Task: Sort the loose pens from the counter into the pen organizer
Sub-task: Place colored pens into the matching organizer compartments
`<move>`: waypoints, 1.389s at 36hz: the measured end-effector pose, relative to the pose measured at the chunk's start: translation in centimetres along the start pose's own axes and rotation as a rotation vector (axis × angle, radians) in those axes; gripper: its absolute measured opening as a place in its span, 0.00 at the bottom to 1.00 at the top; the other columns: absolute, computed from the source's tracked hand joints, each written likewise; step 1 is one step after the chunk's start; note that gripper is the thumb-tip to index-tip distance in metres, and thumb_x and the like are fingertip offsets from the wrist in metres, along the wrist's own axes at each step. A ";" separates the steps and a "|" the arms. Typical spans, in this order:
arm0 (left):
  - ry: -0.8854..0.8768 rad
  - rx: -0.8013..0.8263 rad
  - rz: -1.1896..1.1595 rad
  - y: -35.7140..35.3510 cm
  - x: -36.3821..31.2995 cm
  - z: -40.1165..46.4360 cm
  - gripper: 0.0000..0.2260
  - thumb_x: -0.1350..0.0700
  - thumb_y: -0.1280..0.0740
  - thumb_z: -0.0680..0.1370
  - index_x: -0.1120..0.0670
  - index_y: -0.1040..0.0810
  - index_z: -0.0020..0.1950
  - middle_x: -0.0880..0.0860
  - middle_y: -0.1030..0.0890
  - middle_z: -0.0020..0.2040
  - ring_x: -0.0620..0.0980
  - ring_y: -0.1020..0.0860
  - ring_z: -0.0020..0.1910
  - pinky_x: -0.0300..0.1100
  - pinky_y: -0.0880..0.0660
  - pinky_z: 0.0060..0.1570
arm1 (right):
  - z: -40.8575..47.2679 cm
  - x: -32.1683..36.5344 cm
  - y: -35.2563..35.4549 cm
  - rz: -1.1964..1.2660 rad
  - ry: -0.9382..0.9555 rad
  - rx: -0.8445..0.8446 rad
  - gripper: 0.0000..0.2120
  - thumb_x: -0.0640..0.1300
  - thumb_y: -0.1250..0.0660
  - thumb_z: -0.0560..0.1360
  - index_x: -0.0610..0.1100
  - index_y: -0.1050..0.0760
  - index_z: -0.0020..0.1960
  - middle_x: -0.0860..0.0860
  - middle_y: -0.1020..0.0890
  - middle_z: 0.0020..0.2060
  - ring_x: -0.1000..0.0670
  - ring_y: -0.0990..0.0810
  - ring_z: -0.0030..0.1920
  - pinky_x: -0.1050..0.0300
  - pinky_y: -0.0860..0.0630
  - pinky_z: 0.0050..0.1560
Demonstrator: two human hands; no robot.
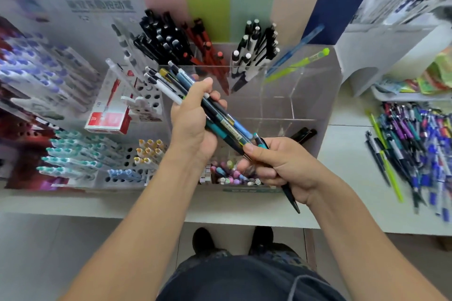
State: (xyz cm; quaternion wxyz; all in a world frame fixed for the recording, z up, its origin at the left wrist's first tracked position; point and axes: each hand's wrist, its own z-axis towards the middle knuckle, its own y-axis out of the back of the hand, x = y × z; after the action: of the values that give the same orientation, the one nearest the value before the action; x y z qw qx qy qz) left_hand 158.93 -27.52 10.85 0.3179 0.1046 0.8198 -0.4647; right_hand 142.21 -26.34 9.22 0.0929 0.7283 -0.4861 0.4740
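The bundle of pens [215, 115] mixed black, teal, pale blue and white. In the clear organizer [303, 95] stood black pens [163, 39], red pens [208, 54], black-and-white ones [254, 51], one blue pen [298, 46] and one lime pen [298, 65]. The loose pile [415, 154] was mostly blue, purple and teal on the white desk [347, 159].
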 end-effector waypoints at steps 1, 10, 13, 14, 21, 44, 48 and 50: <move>0.005 -0.009 -0.011 -0.1 0.0 0.0 0.09 0.66 0.34 0.80 0.52 0.27 0.45 0.48 0.27 0.31 0.44 0.26 0.29 0.38 0.26 0.31 | -0.1 0.1 -0.2 0.008 -0.003 -0.027 0.08 0.44 0.31 0.77 0.38 0.23 0.46 0.42 0.16 0.38 0.59 0.36 0.21 0.69 0.42 0.19; 0.051 -0.101 -0.101 -0.5 -0.1 0.6 0.10 0.64 0.33 0.79 0.54 0.29 0.40 0.49 0.27 0.31 0.44 0.26 0.28 0.38 0.26 0.32 | -1.6 1.4 -0.2 -0.289 0.120 -0.278 0.14 0.45 0.34 0.82 0.37 0.20 0.43 0.38 0.15 0.34 0.54 0.36 0.21 0.66 0.39 0.20; 0.078 -0.126 -0.122 -0.3 -0.6 1.0 0.13 0.61 0.33 0.80 0.54 0.30 0.36 0.48 0.27 0.29 0.44 0.27 0.27 0.37 0.25 0.32 | -2.4 1.6 1.0 -0.311 0.190 -0.316 0.15 0.45 0.34 0.82 0.37 0.19 0.41 0.39 0.16 0.33 0.52 0.38 0.22 0.66 0.41 0.20; 0.086 -0.126 -0.121 -0.3 -0.7 1.1 0.14 0.61 0.34 0.80 0.54 0.31 0.36 0.48 0.28 0.28 0.44 0.27 0.27 0.37 0.25 0.32 | -2.6 1.6 1.4 -0.271 0.197 -0.313 0.15 0.44 0.34 0.82 0.37 0.18 0.42 0.40 0.17 0.33 0.51 0.39 0.24 0.66 0.42 0.20; 0.040 -0.192 -0.133 -0.8 -0.3 2.1 0.13 0.61 0.31 0.79 0.54 0.30 0.36 0.49 0.29 0.31 0.45 0.29 0.29 0.39 0.26 0.31 | -4.1 2.0 4.2 -0.216 0.167 -0.257 0.08 0.38 0.38 0.81 0.38 0.20 0.52 0.38 0.22 0.29 0.51 0.42 0.24 0.67 0.48 0.22; -0.242 0.214 0.408 -2.7 3.1 0.4 0.08 0.66 0.27 0.76 0.58 0.23 0.51 0.52 0.25 0.32 0.48 0.30 0.26 0.40 0.31 0.29 | -1.4 2.7 3.7 0.041 0.207 -0.129 0.09 0.41 0.40 0.83 0.39 0.25 0.60 0.43 0.17 0.41 0.54 0.38 0.26 0.63 0.48 0.22; -0.251 0.188 0.499 -2.1 3.3 1.0 0.10 0.60 0.24 0.71 0.60 0.23 0.47 0.50 0.25 0.28 0.48 0.30 0.25 0.41 0.29 0.29 | -1.2 2.9 3.6 -0.129 0.200 -0.170 0.08 0.40 0.36 0.82 0.39 0.20 0.56 0.53 0.24 0.31 0.55 0.38 0.28 0.65 0.46 0.23; -0.232 0.232 0.535 -1.7 3.2 1.1 0.09 0.62 0.24 0.72 0.58 0.20 0.50 0.49 0.24 0.29 0.48 0.29 0.26 0.41 0.29 0.30 | -1.3 3.2 3.7 -0.273 0.223 -0.188 0.06 0.39 0.33 0.81 0.39 0.19 0.54 0.55 0.28 0.27 0.55 0.38 0.28 0.66 0.43 0.24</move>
State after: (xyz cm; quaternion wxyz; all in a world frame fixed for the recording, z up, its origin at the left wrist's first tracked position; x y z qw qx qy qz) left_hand 156.13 -29.80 9.64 0.5063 0.2986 0.6629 -0.4638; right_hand 138.77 -29.42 11.18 0.2774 0.7183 -0.4118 0.4873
